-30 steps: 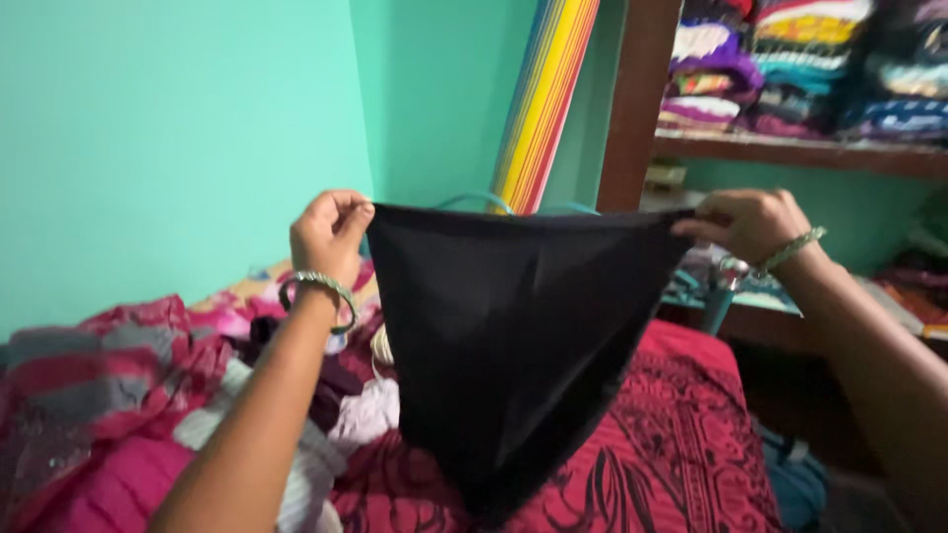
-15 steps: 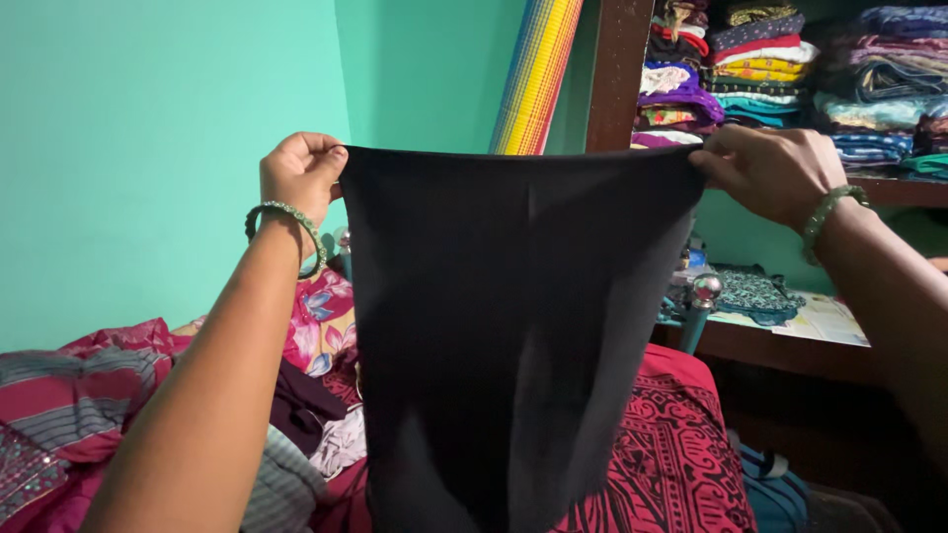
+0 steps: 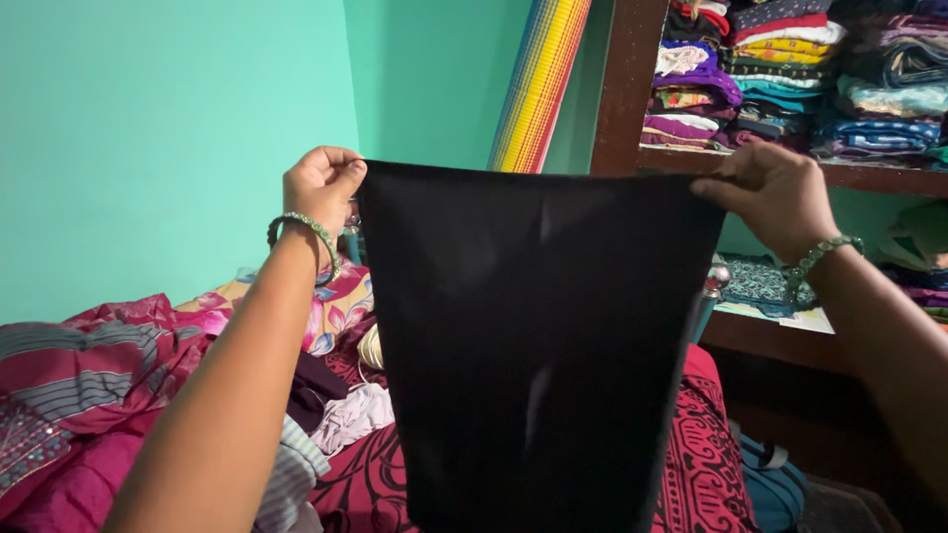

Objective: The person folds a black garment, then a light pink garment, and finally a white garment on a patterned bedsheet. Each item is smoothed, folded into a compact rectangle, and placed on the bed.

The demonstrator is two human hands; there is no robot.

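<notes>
A black garment [image 3: 533, 345] hangs flat in front of me, stretched wide between both hands. My left hand [image 3: 321, 185] pinches its upper left corner, a green beaded bracelet on that wrist. My right hand [image 3: 775, 197] grips the upper right corner, also with a bracelet. The cloth's lower end drops out of view at the bottom edge, over a red patterned bedcover [image 3: 706, 464].
A heap of mixed clothes [image 3: 148, 375] lies on the bed at the left. A wooden shelf [image 3: 889, 178] with stacks of folded clothes stands at the right. A rolled rainbow-striped mat [image 3: 541, 84] leans in the corner of the turquoise wall.
The hands have moved apart and a little higher, pulling the sagging black garment taut so it hangs flat and wide.
</notes>
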